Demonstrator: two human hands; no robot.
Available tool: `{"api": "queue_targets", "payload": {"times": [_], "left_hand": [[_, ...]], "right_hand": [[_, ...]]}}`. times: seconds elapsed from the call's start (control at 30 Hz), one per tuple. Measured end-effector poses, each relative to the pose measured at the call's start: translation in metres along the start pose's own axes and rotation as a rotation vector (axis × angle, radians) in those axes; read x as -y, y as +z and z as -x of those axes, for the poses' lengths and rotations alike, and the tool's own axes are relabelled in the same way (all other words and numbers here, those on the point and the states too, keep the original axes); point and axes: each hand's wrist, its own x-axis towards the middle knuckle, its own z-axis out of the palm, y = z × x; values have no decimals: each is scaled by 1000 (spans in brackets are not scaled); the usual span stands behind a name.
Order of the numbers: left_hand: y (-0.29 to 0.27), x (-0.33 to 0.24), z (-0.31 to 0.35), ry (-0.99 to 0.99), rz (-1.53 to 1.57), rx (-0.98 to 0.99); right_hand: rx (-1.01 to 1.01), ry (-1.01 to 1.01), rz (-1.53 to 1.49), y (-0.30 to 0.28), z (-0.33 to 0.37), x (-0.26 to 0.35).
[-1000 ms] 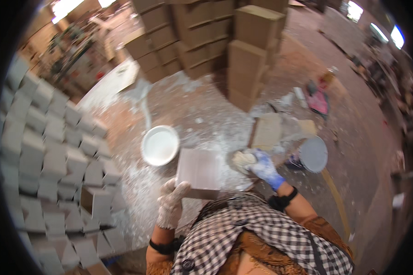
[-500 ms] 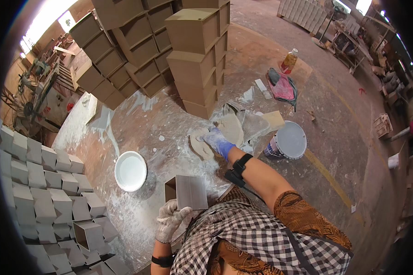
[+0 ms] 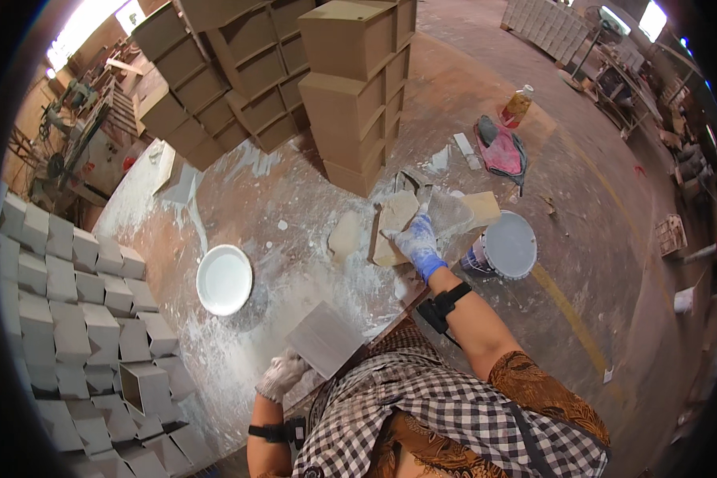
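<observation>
My left hand (image 3: 283, 375), in a pale work glove, is closed at the lower left edge of a grey box (image 3: 325, 338). The box is tilted near my apron, its smooth side facing up. My right hand (image 3: 417, 242), in a blue glove whitened with powder, has its thumb and fingers round a beige block-like piece (image 3: 388, 253). Another beige flat piece (image 3: 397, 209) lies against its far end, partly hidden by the fingers. To the left, a pale beige patch or pad (image 3: 344, 237) lies flat on the powdery tabletop (image 3: 295, 223).
A white bowl (image 3: 225, 280) stands left. Stacked brown boxes (image 3: 346, 99) rise at the back; grey boxes (image 3: 64, 319) fill the left side. A lidded bucket (image 3: 509, 244), mesh cloth (image 3: 452, 217), pink cloth (image 3: 502, 150) and bottle (image 3: 517, 107) are on the right.
My right hand has moved right from the pale pad to the beige block-like piece. The grey box has turned, so its open end no longer shows, and my left hand has shifted slightly left.
</observation>
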Motion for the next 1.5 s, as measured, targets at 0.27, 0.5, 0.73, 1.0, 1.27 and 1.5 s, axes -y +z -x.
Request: {"api": "queue_targets", "payload": {"times": [0.27,0.5,0.73,1.0,1.27,1.5], "left_hand": [[35,-3,-45,323,-284,-224],[31,-23,-54,152,-142,-114],[47,-28,-92,262,-233,-142],[47,-31,-83,273,-220,-191],[89,11,-101,332,159,-281],[64,-33,-81,84,833,-52]], "right_hand": [[249,373,-782,21,-23,-61],[-78,-359,-364,-54,44,28],[221,-923,74,-41,90,47],[830,-793,-282,-19,43,58],[688,-1000,-314,26,31,32],[1082,-969,-691,-50,84,-5]]}}
